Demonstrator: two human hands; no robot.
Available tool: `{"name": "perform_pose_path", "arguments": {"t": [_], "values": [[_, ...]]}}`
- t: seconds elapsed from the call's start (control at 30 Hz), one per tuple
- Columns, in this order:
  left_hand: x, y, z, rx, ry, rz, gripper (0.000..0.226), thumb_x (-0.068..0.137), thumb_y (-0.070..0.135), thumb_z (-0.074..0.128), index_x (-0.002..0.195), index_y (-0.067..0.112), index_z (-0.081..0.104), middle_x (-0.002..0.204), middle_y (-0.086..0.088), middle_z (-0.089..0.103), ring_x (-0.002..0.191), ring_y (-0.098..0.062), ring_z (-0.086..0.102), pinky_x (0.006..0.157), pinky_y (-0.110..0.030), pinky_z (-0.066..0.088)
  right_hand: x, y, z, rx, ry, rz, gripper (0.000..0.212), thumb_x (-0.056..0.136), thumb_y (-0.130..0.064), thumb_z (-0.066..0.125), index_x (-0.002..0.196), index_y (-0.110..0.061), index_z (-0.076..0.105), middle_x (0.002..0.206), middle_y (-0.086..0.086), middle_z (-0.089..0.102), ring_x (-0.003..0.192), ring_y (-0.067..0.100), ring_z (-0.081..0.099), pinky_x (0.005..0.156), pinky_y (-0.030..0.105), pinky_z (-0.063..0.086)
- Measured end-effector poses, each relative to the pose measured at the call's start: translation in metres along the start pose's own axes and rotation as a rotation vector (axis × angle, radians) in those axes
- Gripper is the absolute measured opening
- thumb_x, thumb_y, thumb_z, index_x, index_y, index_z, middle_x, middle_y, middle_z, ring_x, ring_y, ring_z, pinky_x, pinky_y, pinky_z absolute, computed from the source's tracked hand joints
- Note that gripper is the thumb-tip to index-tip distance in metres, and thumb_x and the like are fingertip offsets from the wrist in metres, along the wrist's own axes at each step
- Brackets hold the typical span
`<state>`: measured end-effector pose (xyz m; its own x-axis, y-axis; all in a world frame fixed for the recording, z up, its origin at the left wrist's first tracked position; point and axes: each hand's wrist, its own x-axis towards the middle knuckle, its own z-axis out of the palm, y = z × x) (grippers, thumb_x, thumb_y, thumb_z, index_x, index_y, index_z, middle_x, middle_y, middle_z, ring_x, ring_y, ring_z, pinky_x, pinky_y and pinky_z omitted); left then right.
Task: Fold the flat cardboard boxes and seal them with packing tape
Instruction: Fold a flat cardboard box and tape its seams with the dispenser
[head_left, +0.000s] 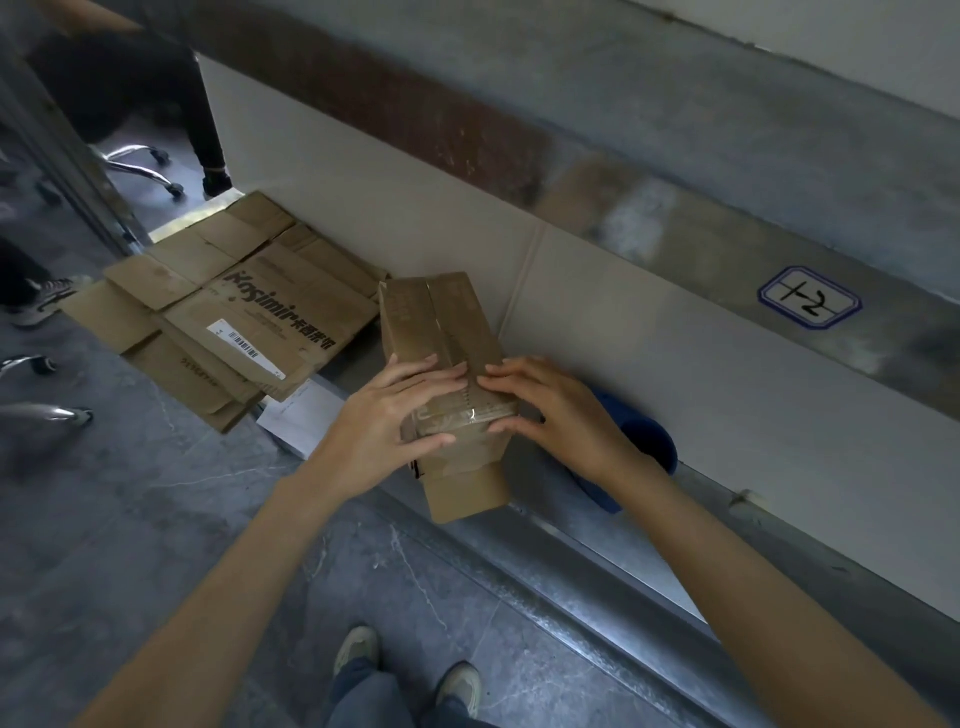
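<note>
At centre, taped cardboard box (441, 322), left hand (395, 415) and right hand (561, 410) pressing flat-fingered on its near end, flat boxes (260, 306) far left.

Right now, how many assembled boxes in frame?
1: the assembled box under the left hand and right hand, beside the white panel. The flat cardboard pile to its left is unfolded; none appears hidden.

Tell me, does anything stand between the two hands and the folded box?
Nothing visible does. The left hand and the right hand both rest directly on the box, with their fingers on its top and their thumbs on its near end.
</note>
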<state>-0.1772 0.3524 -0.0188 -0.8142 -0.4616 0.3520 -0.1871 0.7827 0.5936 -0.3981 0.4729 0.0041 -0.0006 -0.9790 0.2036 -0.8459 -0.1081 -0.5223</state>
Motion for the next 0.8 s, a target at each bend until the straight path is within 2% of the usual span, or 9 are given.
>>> {"name": "perform_pose_path", "arguments": {"t": [0.13,0.2,0.27,0.33,0.47,0.53,0.63,0.73,0.8], "values": [[-0.002,0.002,-0.007,-0.045,-0.051,-0.041,0.07,0.082,0.028,0.081,0.145,0.025,0.05,0.151,0.014,0.045,0.145,-0.004,0.033,0.121,-0.045,0.028,-0.001,0.001,-0.007,0.062,-0.061,0.028,0.052,0.087,-0.024,0.073,0.137,-0.018,0.058,0.141,-0.001,0.054,0.134,0.012,0.042,0.113,0.032,0.036],[-0.006,0.006,-0.009,-0.074,-0.046,-0.111,0.074,0.082,0.034,0.078,0.147,0.032,0.042,0.154,0.014,0.042,0.14,-0.006,0.042,0.114,-0.041,0.04,-0.003,-0.002,-0.009,0.082,-0.061,0.032,0.051,0.089,-0.025,0.072,0.138,-0.02,0.058,0.142,-0.005,0.052,0.134,0.008,0.043,0.113,0.028,0.033],[-0.008,0.012,-0.007,-0.093,0.012,-0.139,0.069,0.083,0.035,0.074,0.144,0.032,0.043,0.152,0.013,0.043,0.139,-0.006,0.044,0.107,-0.036,0.047,-0.004,-0.008,-0.008,0.101,-0.032,0.042,0.048,0.09,-0.034,0.069,0.135,-0.02,0.06,0.139,-0.008,0.052,0.13,0.005,0.046,0.111,0.023,0.035],[-0.008,0.019,0.0,-0.117,0.098,-0.132,0.062,0.083,0.029,0.073,0.139,0.023,0.05,0.149,0.01,0.048,0.143,-0.004,0.037,0.11,-0.033,0.044,-0.003,-0.015,-0.004,0.123,0.014,0.08,0.048,0.087,-0.043,0.065,0.129,-0.018,0.064,0.132,-0.01,0.055,0.123,0.003,0.051,0.105,0.019,0.039],[-0.006,0.024,0.012,-0.149,0.224,-0.187,0.056,0.079,0.033,0.063,0.133,0.019,0.057,0.145,0.001,0.055,0.142,-0.005,0.039,0.106,-0.036,0.048,0.003,-0.021,0.007,0.111,0.13,0.132,0.039,0.079,-0.03,0.078,0.114,-0.013,0.069,0.117,-0.006,0.06,0.11,0.007,0.056,0.095,0.011,0.039],[-0.006,0.025,0.014,-0.145,0.243,-0.209,0.057,0.075,0.032,0.062,0.131,0.019,0.059,0.145,0.0,0.055,0.137,-0.003,0.045,0.1,-0.032,0.052,0.004,-0.021,0.009,0.102,0.146,0.153,0.038,0.077,-0.025,0.08,0.111,-0.012,0.07,0.115,-0.006,0.06,0.108,0.008,0.056,0.092,0.006,0.037],[-0.006,0.025,0.014,-0.177,0.268,-0.254,0.057,0.073,0.029,0.058,0.129,0.018,0.061,0.144,0.0,0.056,0.128,0.001,0.053,0.099,-0.021,0.049,0.005,-0.021,0.008,0.125,0.155,0.166,0.033,0.079,-0.019,0.078,0.111,-0.012,0.071,0.113,-0.006,0.062,0.107,0.009,0.057,0.091,0.007,0.037],[-0.005,0.023,0.011,-0.198,0.283,-0.266,0.052,0.075,0.017,0.056,0.126,0.014,0.063,0.139,0.001,0.061,0.128,0.004,0.052,0.101,-0.011,0.041,0.004,-0.021,0.007,0.138,0.168,0.164,0.027,0.084,-0.015,0.073,0.111,-0.013,0.072,0.114,-0.006,0.064,0.108,0.008,0.059,0.093,0.01,0.039],[-0.005,0.023,0.011,-0.207,0.262,-0.271,0.052,0.076,0.015,0.056,0.127,0.015,0.062,0.14,0.002,0.06,0.127,0.007,0.051,0.099,-0.009,0.041,0.003,-0.021,0.006,0.144,0.163,0.173,0.026,0.088,-0.016,0.07,0.114,-0.013,0.071,0.116,-0.005,0.064,0.11,0.008,0.058,0.095,0.013,0.041]]}}
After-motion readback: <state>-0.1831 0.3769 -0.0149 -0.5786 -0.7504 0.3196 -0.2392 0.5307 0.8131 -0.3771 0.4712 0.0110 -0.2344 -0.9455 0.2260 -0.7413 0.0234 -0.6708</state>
